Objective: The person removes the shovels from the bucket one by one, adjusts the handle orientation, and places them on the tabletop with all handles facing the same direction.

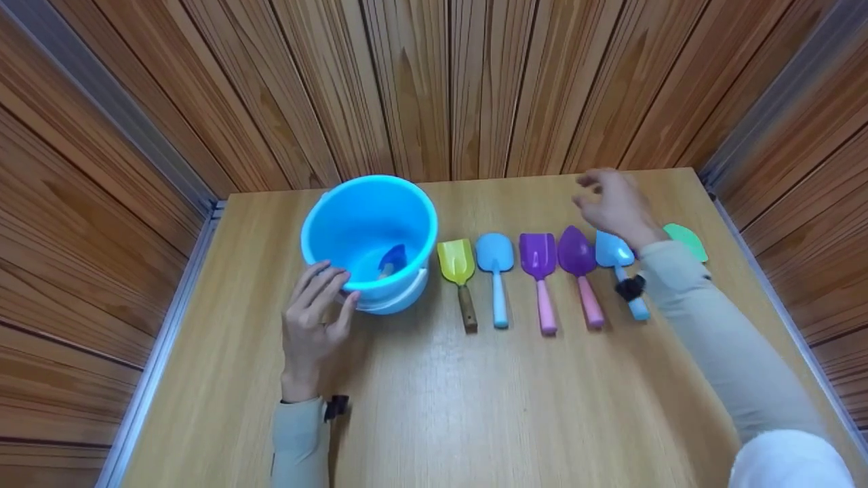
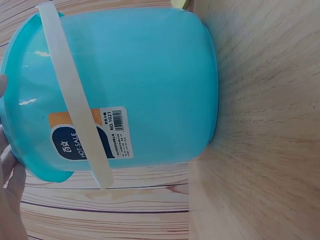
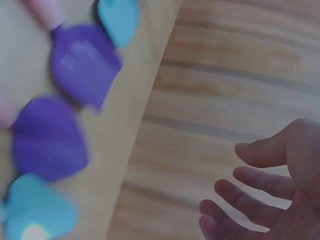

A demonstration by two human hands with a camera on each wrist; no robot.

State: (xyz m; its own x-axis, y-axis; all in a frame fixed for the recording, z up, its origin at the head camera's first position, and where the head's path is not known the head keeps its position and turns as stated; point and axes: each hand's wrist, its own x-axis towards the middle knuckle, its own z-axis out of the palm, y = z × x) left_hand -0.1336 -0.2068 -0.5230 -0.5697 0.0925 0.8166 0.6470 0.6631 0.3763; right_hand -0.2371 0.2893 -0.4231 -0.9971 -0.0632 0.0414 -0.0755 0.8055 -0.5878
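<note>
My left hand (image 1: 315, 322) holds the near left rim of a light blue bucket (image 1: 369, 203), which stands upright on the table. In the left wrist view the bucket (image 2: 150, 85) shows its white handle (image 2: 75, 95) hanging down its side. Inside lies a dark blue toy shovel (image 1: 395, 257), its lower part hidden. My right hand (image 1: 614, 207), fingers loosely bent and holding nothing, is over the far right of the table. Below it are a blue trowel (image 1: 614, 251) and a green shovel head (image 1: 686, 240), largely covered by my forearm.
Between bucket and right arm several toy shovels lie in a row: yellow with a brown handle (image 1: 456, 261), light blue (image 1: 495, 254), square purple (image 1: 538, 254) and pointed purple (image 1: 576, 251). Wood-plank walls (image 1: 475, 88) close off the table's (image 1: 475, 407) back and sides.
</note>
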